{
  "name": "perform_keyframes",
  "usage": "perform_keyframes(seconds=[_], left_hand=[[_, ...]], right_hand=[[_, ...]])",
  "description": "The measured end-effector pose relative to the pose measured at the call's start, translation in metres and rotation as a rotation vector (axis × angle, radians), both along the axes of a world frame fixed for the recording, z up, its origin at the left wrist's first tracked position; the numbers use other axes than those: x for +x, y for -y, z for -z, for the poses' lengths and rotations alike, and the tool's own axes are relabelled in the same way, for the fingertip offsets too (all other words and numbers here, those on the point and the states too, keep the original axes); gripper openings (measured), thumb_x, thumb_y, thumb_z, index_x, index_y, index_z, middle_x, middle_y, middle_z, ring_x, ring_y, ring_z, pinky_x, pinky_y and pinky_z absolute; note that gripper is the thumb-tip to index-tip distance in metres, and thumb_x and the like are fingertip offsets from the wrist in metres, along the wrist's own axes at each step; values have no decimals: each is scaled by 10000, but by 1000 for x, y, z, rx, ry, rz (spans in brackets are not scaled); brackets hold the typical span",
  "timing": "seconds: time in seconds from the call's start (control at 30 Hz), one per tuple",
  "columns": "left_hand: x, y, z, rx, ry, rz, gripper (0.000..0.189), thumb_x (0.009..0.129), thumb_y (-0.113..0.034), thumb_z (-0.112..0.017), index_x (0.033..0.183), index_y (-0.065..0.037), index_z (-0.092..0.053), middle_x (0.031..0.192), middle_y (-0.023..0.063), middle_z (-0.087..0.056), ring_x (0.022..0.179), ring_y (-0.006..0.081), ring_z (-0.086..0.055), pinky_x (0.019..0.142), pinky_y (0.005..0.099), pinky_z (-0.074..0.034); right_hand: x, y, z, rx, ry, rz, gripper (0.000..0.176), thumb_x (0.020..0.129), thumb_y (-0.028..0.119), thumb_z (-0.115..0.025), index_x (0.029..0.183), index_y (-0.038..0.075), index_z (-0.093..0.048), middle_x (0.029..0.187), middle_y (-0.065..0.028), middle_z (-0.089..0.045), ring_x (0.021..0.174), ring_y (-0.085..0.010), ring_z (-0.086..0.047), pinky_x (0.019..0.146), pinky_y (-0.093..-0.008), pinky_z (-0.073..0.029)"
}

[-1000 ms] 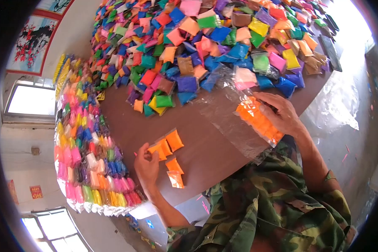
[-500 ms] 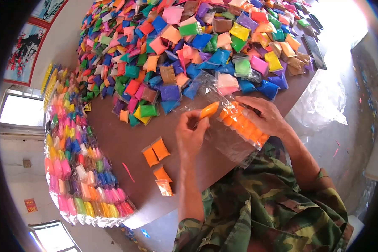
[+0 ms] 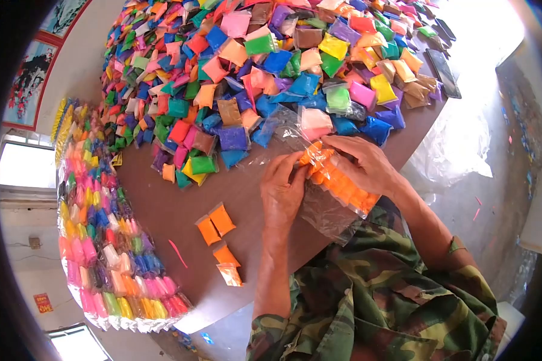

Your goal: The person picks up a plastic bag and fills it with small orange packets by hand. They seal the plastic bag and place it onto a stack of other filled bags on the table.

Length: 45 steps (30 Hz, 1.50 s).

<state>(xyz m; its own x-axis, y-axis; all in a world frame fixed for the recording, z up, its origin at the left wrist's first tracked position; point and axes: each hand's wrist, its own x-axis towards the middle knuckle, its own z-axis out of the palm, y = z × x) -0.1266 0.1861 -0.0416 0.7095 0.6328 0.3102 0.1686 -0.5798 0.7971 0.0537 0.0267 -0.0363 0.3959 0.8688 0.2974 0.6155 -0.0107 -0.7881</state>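
Note:
A clear plastic bag lies near the table's front edge, with a row of small orange packets inside. My right hand curls over the row from the right, its fingers closed on the bag. My left hand is at the row's upper left end, thumb and fingers pinched on an orange packet partly hidden by the fingers. To the left of my left arm, several loose orange packets lie on the table.
A large heap of multicoloured packets covers the far side of the brown table. Bagged rows of coloured packets line the left edge. A pink strip lies on the table. A dark phone-like slab rests at the right edge; clear plastic hangs beyond.
My left hand has moved right and brought its orange packet from beside the bag to the row's end. My right hand stays on the row. The whole view has shifted slightly.

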Motion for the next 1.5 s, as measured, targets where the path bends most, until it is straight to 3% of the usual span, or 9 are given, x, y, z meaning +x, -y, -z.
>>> perform_keyframes(seconds=[0.2,0.4,0.6,0.73,0.83,1.03,1.23,1.43,1.5], left_hand=[[7,5,-4,157,10,33,338,907,22,-810,1236,-43,-771,1089,130,-754,924,264,-759,793,346,-599],[2,7,-7,189,-61,47,322,945,-27,-764,1263,-79,-768,1153,140,-753,1038,352,-747,897,430,-609],[6,4,4,265,-58,42,365,951,-35,-761,1309,-105,-758,1173,165,-767,1041,368,-755,903,436,-610],[-12,13,-18,161,-69,-1,445,979,-60,-734,1418,-57,-664,1249,195,-749,1171,418,-715,992,483,-589],[-52,12,-36,69,-229,-191,446,956,-88,-777,1396,-86,-706,1278,208,-753,1097,371,-759,947,414,-616],[-181,-58,-44,495,-707,-472,390,933,-117,-754,1317,-52,-742,1386,148,-723,1248,348,-702,1098,431,-543],[-222,-88,-46,27,-638,-428,390,908,-108,-769,1290,-35,-738,1311,127,-726,1100,276,-720,971,385,-578],[-237,-97,-67,-80,-499,-408,380,853,-70,-826,1222,-9,-756,1088,98,-758,940,188,-714,870,336,-578],[-224,-85,-81,-162,-334,-421,267,887,-74,-835,1132,-14,-746,1060,72,-756,914,138,-685,853,308,-574]], right_hand=[[-2,0,-8,-104,-295,9,472,1018,142,-697,1482,71,-647,1413,-173,-710,1213,-344,-708,1028,-417,-555],[1,-2,-1,-53,-93,6,496,1009,137,-706,1500,106,-643,1396,-149,-721,1178,-312,-719,1004,-402,-559],[-2,-2,-15,-178,-258,26,484,1008,107,-713,1488,99,-646,1409,-139,-718,1204,-268,-718,1016,-388,-560],[-3,-4,-5,-76,-255,14,477,1018,92,-709,1489,75,-637,1461,-149,-694,1295,-265,-691,1077,-377,-544],[-2,-3,-5,-68,-234,8,471,1020,95,-706,1486,69,-637,1460,-149,-694,1295,-266,-691,1075,-383,-545],[-1,-2,-7,-117,-248,14,464,1019,111,-706,1477,70,-649,1404,-141,-722,1249,-266,-708,1066,-384,-548],[-1,-3,-6,-110,-303,18,470,1009,116,-705,1475,76,-659,1378,-139,-734,1207,-244,-721,1042,-373,-557],[-1,-2,-8,-123,-289,45,489,994,149,-722,1474,77,-661,1326,-155,-756,1153,-263,-746,1009,-377,-570],[-1,-2,-7,-124,-233,43,498,990,162,-723,1476,76,-659,1325,-165,-755,1149,-278,-746,1006,-381,-571]])
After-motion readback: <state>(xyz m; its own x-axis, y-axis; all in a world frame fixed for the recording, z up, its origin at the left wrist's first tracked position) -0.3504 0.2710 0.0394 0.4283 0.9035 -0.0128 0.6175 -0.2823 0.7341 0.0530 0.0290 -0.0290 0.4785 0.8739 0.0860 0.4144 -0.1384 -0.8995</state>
